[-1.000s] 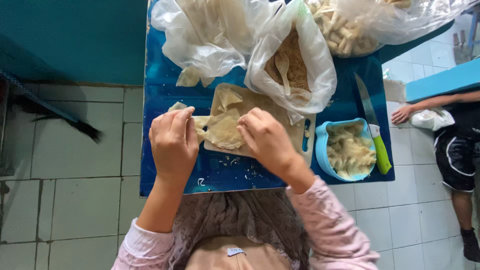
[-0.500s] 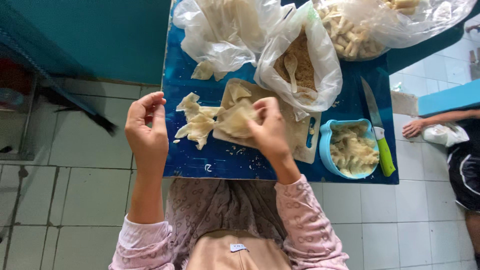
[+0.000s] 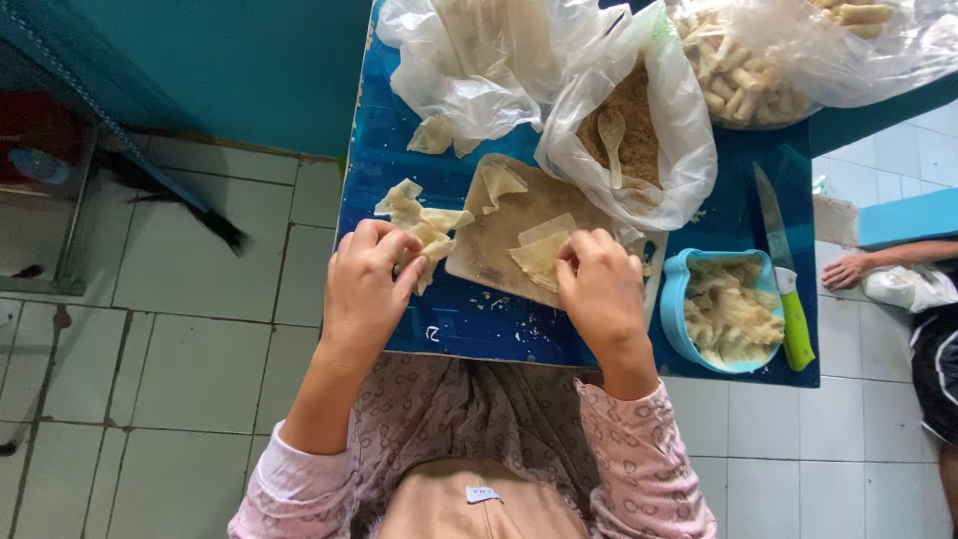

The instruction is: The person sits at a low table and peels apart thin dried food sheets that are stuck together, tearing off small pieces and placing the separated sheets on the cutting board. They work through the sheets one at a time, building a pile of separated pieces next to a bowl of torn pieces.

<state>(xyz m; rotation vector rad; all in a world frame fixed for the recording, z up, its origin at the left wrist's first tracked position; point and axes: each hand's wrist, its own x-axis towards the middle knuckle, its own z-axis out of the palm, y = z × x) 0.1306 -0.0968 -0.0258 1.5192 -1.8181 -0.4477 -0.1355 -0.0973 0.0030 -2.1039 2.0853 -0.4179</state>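
On the blue table (image 3: 469,329) lies a pale cutting board (image 3: 499,245) with thin dough sheets (image 3: 544,250) on it. My right hand (image 3: 602,289) rests at the board's near right edge, fingertips pinching the dough sheets. My left hand (image 3: 367,289) is left of the board, its fingers on a small heap of torn dough scraps (image 3: 419,225) lying on the table. One more folded dough piece (image 3: 499,183) sits at the board's far side.
A clear bag of crumbs with a spoon (image 3: 634,130), a crumpled bag (image 3: 469,60) and a bag of rolled sticks (image 3: 738,60) stand behind. Right: a blue bowl of dough (image 3: 723,309) and a green-handled knife (image 3: 783,269). Another person's hand (image 3: 848,269) is far right.
My left hand came back down from the table's left edge onto the scrap heap. My right hand shifted to the board's near right corner. The view moved left.
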